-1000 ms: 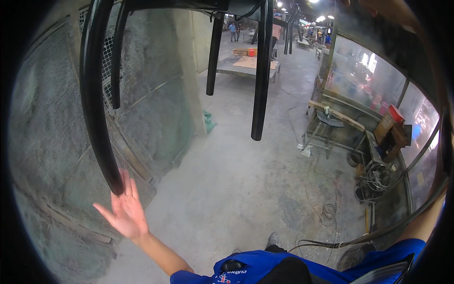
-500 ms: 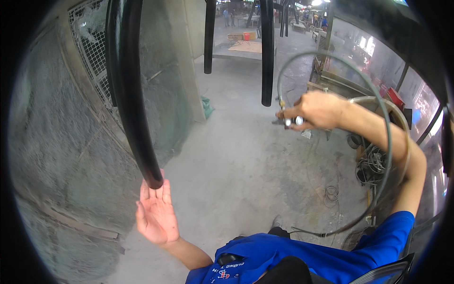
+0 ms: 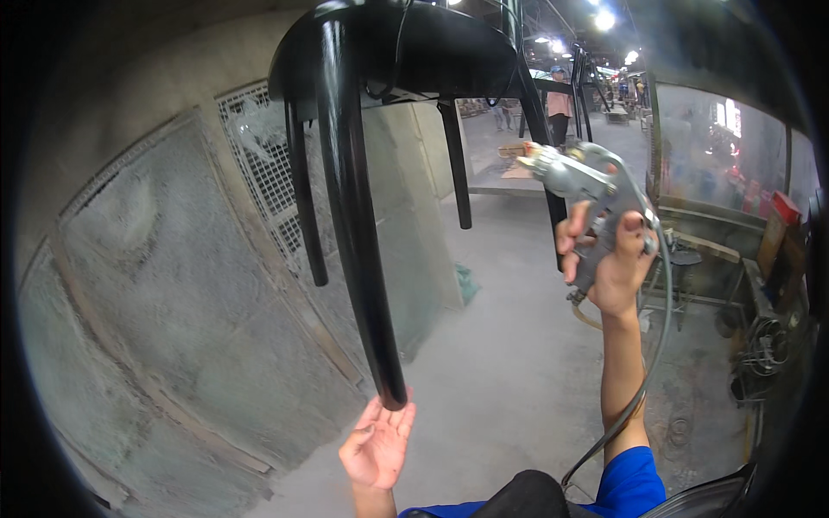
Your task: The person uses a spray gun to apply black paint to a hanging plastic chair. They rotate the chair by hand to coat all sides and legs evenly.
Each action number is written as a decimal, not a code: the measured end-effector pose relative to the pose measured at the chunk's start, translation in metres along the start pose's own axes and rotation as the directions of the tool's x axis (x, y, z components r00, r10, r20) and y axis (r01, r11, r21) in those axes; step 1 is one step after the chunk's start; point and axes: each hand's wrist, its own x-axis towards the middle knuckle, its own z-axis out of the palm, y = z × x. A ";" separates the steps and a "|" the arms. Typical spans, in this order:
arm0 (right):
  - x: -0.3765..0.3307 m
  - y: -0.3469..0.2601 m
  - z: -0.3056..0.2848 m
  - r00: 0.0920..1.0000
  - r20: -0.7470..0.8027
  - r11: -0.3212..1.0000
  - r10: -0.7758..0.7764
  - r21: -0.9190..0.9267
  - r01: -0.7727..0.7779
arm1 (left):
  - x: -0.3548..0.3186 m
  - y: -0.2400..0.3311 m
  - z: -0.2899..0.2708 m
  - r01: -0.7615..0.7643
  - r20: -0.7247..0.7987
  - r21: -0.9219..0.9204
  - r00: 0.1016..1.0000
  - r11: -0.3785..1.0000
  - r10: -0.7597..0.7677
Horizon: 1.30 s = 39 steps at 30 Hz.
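Observation:
A glossy black chair (image 3: 432, 53) hangs in front of me with its legs pointing down. At the lower tip of its nearest leg (image 3: 352, 207) is my left hand (image 3: 377, 451), palm up, with fingers stretched against the end and thumb apart. My right hand (image 3: 617, 263) is wrapped round the grip of a metal spray gun (image 3: 577, 177), raised beside the chair's right legs. The gun's nozzle end points left toward the chair. A grey hose (image 3: 667, 302) runs from the gun down along my right forearm.
On the left stands a dusty booth wall (image 3: 181, 285) with a white grille (image 3: 259, 155). Coiled cables (image 3: 764, 345) and a red object (image 3: 784, 207) sit at the right side. A person (image 3: 560, 108) stands far back. Green cloth or plastic (image 3: 467, 283) lies by the wall's end.
The view has tilted up, showing the chair's seat. My right hand has raised the spray gun and turned it toward the chair. My left hand stays at the leg's tip.

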 end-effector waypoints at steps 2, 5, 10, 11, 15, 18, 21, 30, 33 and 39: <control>0.012 0.008 0.005 0.999 -0.037 1.000 0.025 -0.018 -0.025 | -0.005 -0.004 0.004 0.014 0.054 -0.006 0.998 1.000 -0.013; 0.030 0.013 -0.012 0.979 -0.202 0.973 0.009 -0.224 -0.055 | -0.018 -0.016 0.012 -0.017 0.049 0.017 0.999 1.000 0.016; 0.031 -0.005 -0.046 0.911 -0.413 0.951 0.014 -0.276 -0.139 | -0.030 -0.037 0.019 -0.084 0.027 0.021 0.996 0.996 0.083; 0.030 -0.013 -0.046 0.930 -0.368 0.961 0.018 -0.250 -0.117 | -0.030 -0.040 0.019 -0.085 0.014 0.042 0.996 0.996 0.084; 0.031 -0.056 -0.031 1.000 0.000 0.989 0.026 0.149 -0.025 | -0.026 -0.038 0.015 -0.150 -0.060 0.070 0.986 0.986 0.154; 0.056 -0.071 -0.033 0.998 0.065 0.992 0.011 0.128 -0.020 | -0.023 -0.027 0.011 -0.182 -0.109 0.082 0.976 0.980 0.190; 0.089 -0.071 -0.059 0.999 -0.035 0.962 0.010 -0.271 -0.019 | -0.025 -0.017 0.010 -0.184 -0.129 0.121 0.971 0.975 0.200; 0.183 -0.165 0.002 0.663 0.745 0.997 -0.078 0.064 0.045 | -0.030 -0.036 0.046 -0.216 -0.113 0.045 0.969 0.975 0.220; 0.205 -0.171 0.042 0.197 0.722 0.462 -0.663 0.187 0.867 | -0.032 -0.051 0.073 -0.277 -0.136 0.044 0.950 0.960 0.281; 0.173 -0.148 0.013 0.166 0.961 0.662 -0.223 0.025 0.749 | -0.042 -0.070 0.087 -0.400 -0.174 0.053 0.899 0.915 0.403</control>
